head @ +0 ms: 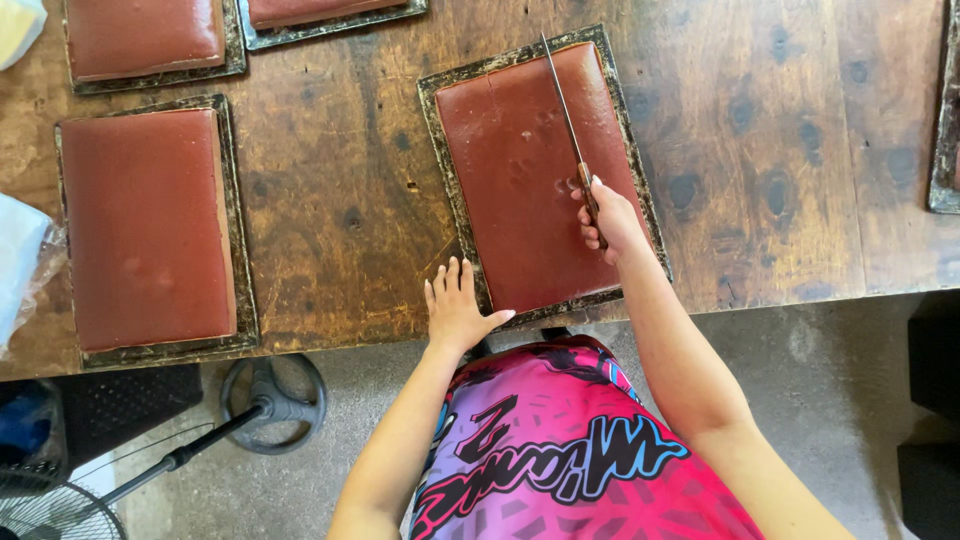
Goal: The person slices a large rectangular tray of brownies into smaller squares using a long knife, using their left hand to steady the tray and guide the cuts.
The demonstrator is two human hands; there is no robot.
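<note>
A reddish-brown rectangular slab (520, 170) fills a dark metal tray (445, 160) on the wooden table. My right hand (607, 216) grips the wooden handle of a long thin knife (562, 100), whose blade lies lengthwise over the slab's right part, tip pointing to the far edge. My left hand (455, 305) rests flat with fingers apart on the table at the tray's near left corner, thumb against the tray rim.
A second tray with a like slab (145, 230) lies at the left, two more (145, 40) (320, 12) at the far edge, another tray edge (945, 110) at the right. A plastic bag (25, 265) sits far left. A fan stand (270, 395) is on the floor.
</note>
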